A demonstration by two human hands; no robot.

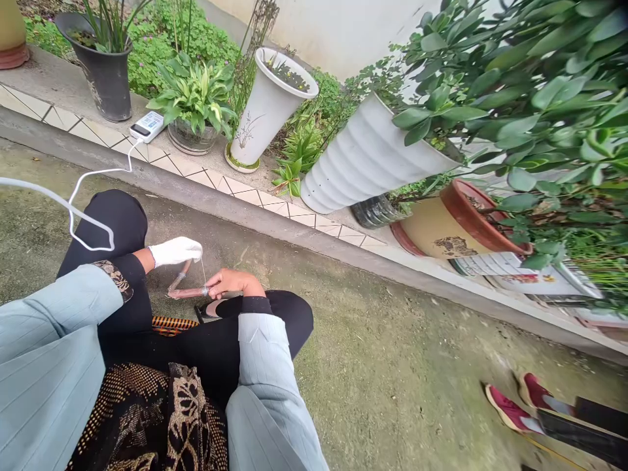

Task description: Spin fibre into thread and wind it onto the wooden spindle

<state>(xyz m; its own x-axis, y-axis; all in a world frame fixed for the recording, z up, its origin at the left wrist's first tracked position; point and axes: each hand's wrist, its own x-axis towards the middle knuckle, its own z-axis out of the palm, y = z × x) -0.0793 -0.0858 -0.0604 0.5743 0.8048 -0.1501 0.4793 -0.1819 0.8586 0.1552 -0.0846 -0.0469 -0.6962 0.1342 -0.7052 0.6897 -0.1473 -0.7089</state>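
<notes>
Paved ground (373, 366), greenish grey, bordered by a tile-edged ledge (245, 213) bearing potted plants. Before the ledge, the seated person's black-clad legs (118, 216) lie bent, with the knees spread. Between them is a slender rod (186, 293), pinkish brown, bent into an open V: one limb runs nearly level, the other slants up from a corner at the person's left. The surface has a slight sheen; the material cannot be told. The rod lies below the left hand (175, 252) and reaches across to the right hand (233, 282), its slanting limb passing up beneath the former. The left hand, in a white glove, has its fingers drawn together at a thread; whether it also grips the rod cannot be told. The right hand, bare, pinches the end of the level limb. Clear wrap (182, 275) encircles the slanting limb; a pale binding (205, 290) rings the level limb just beside the right fingertips. Finest of all, the white thread (203, 265) runs taut from the glove down to this binding.
</notes>
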